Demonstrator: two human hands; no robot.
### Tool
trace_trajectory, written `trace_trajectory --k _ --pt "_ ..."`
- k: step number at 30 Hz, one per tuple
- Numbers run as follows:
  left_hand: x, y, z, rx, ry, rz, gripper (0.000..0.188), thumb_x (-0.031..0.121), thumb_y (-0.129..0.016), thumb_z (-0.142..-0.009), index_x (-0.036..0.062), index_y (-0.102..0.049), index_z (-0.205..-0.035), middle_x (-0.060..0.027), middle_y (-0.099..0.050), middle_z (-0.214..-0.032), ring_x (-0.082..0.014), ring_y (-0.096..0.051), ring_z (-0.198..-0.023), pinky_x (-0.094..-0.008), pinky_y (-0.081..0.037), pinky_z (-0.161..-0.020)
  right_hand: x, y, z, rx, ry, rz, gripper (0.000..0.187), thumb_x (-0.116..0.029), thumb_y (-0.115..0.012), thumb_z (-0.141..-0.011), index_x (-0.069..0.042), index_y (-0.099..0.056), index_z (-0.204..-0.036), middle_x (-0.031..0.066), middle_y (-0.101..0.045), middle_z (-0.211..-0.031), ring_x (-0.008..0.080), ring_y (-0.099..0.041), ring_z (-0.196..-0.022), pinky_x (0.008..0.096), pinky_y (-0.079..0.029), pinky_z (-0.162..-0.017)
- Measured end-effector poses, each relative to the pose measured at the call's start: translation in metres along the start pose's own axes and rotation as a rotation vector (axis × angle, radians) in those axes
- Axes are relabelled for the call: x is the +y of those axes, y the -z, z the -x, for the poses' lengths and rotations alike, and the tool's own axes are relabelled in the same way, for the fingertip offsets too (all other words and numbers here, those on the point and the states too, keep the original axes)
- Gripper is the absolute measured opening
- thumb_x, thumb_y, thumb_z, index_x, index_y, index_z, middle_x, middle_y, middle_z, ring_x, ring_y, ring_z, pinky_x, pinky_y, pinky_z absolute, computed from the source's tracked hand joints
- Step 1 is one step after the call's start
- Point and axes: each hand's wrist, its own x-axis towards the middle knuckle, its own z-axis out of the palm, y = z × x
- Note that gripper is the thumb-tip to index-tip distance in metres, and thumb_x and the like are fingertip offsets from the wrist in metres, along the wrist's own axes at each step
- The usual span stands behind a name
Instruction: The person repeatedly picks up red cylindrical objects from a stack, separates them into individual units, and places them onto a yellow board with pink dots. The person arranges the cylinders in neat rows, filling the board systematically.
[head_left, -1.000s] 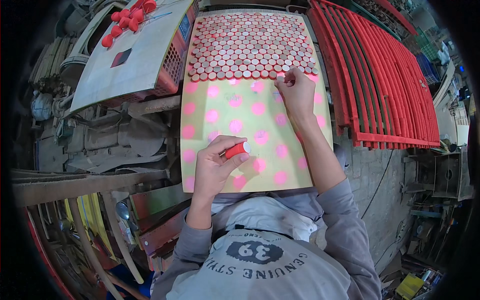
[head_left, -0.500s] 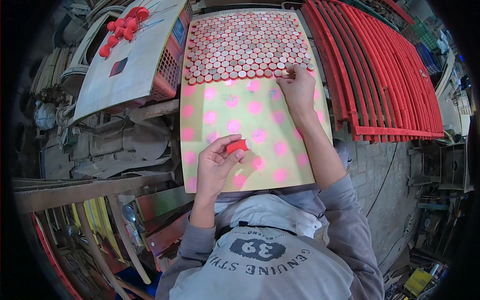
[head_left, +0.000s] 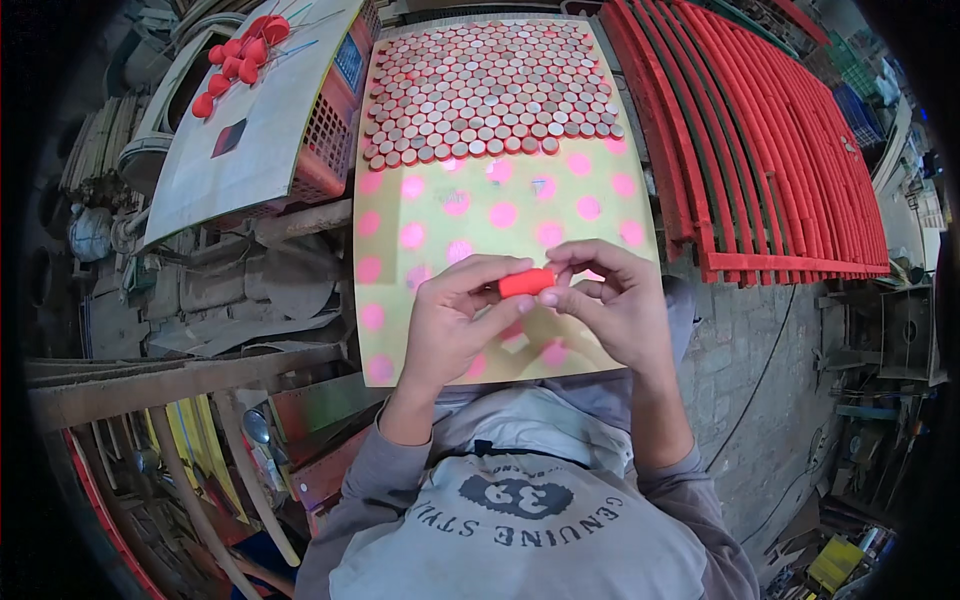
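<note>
A short red cylinder [head_left: 527, 283] is held crosswise above the near part of a pale yellow board [head_left: 395, 340]. My left hand [head_left: 455, 305] is closed around its left end, between thumb and fingers. At its right end, my right hand [head_left: 615, 300] pinches with thumb and fingertips, which hide that end. Round pieces with pale tops and red sides [head_left: 490, 90] stand packed in rows over the far half of the board. Pink round spots [head_left: 502, 214] mark the nearer half.
On the left, a white panel [head_left: 190, 190] over a red crate [head_left: 318, 150] carries red rounded pieces on thin sticks [head_left: 232, 68] and a dark square [head_left: 229, 138]. A rack of red slats [head_left: 770, 150] stands to the right. Wooden rails [head_left: 180, 385] lie at lower left.
My right hand has come back from the front row of round pieces to the red cylinder. My left hand has shifted slightly right with the cylinder.
</note>
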Motion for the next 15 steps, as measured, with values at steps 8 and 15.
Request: trace_trajectory --k 8,15 --pt "0.008 -0.015 -0.008 -0.043 -0.088 -0.116 0.034 -0.009 -0.07 -0.085 -0.0074 -0.065 -0.119 -0.0113 -0.065 -0.107 -0.0183 -0.067 -0.099 -0.0287 -0.055 -0.087 -0.01 0.008 0.004 0.008 -0.053 0.021 0.025 -0.003 -0.075 -0.087 0.007 -0.068 -0.109 0.0088 -0.069 -0.097 0.0098 -0.065 -0.087 0.0228 -0.057 -0.07" --pt "0.002 -0.011 -0.008 -0.042 -0.037 -0.06 0.033 -0.006 -0.071 -0.087 -0.0074 -0.065 -0.119 -0.0115 -0.068 -0.105 -0.0161 -0.068 -0.093 -0.0269 -0.056 -0.082 0.0 0.01 0.002 -0.001 -0.053 0.015 0.025 -0.003 -0.073 -0.089 0.01 -0.068 -0.11 0.0087 -0.071 -0.09 0.01 -0.066 -0.081 0.0241 -0.056 -0.069"
